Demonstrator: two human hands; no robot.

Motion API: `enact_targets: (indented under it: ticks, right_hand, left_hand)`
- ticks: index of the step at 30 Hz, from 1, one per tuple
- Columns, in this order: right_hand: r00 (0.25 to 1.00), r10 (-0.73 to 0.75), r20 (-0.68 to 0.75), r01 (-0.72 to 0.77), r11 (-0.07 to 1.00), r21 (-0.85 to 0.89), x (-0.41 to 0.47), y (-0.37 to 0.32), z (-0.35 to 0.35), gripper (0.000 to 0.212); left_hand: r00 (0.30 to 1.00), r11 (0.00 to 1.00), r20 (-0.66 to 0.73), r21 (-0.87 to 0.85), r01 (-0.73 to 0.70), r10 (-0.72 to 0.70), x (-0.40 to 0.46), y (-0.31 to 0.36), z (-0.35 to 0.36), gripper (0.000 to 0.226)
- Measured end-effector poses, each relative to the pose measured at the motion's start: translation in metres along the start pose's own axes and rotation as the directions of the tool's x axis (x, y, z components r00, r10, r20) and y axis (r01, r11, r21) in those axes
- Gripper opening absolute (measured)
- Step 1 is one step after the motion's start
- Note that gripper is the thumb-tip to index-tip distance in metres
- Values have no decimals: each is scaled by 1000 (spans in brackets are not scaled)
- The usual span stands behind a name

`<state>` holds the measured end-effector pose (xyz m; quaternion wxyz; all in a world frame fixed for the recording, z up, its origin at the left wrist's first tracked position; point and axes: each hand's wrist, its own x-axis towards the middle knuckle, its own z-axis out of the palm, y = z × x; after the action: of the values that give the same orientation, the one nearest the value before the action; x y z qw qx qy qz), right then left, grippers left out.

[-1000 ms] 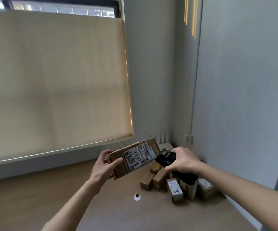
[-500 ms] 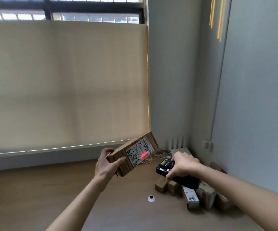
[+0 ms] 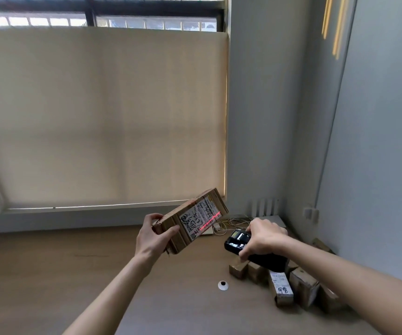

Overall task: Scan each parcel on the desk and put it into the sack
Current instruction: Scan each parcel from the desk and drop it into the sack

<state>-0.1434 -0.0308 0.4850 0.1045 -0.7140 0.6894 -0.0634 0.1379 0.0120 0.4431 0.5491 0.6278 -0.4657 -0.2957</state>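
Small cardboard parcels [image 3: 282,284] cluster on the wooden counter [image 3: 74,274] beside a white cap [image 3: 223,285]. The left hand [image 3: 153,235] grips a tilted brown parcel [image 3: 192,220] above it, a red line across its label, while the right hand [image 3: 264,236] clamps a black scanner [image 3: 237,241].

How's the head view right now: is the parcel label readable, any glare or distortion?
Head view: backlit by the window over the blind, desk dim; wide-angle bending at the edges; the parcel in the left hand is sharp enough to show handwriting and the red scan line, small print unreadable; the scanner in the right hand is dark.
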Motion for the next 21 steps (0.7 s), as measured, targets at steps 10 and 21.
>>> enact_targets:
  ticks: [10,21]
  right_hand:
    - [997,-83,1,83,996,-24,-8,-11,1,72]
    - [972,-234,24,235,971,-49,-28,-83,18,67]
  left_hand:
    - [998,1000,-57,-17,1,-2,-19,-4,-18,54]
    - [979,998,-197,-51,48,-57,-57,-17,-99,62]
